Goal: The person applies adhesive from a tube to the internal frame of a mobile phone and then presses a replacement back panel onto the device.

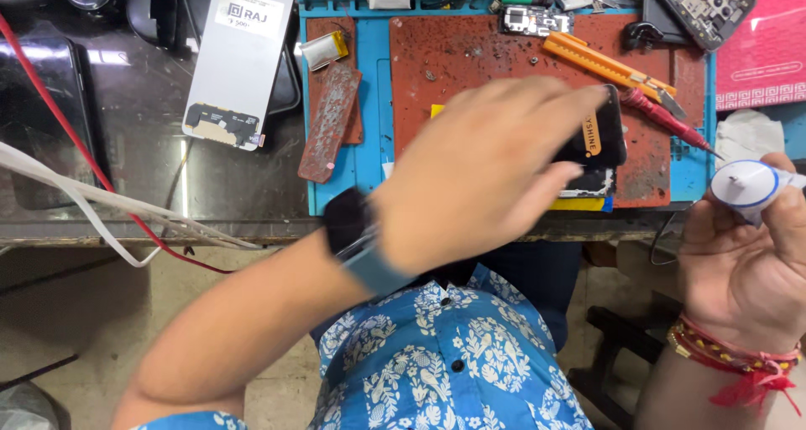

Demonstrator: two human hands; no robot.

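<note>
Steadying the dark phone (598,136) flat on the red mat (504,56), the left hand (478,174) grasps it while the right hand (743,254) clutches a white tube (747,185) nozzle-first, ready for use.

We're only getting one view here, a head-worn camera, and it's looking steeply down over our own chest at the near edge of the workbench. It's facing forward and down, so the blue floral shirt (453,363) is filling the bottom middle and the blue repair mat (369,153) is sitting across the top. It's riding close in: the left hand (478,174) is taking up the centre, the right hand (747,262) is getting clipped by the right edge, and the floor is showing lower left. No second view, so nothing is being shared.
</note>
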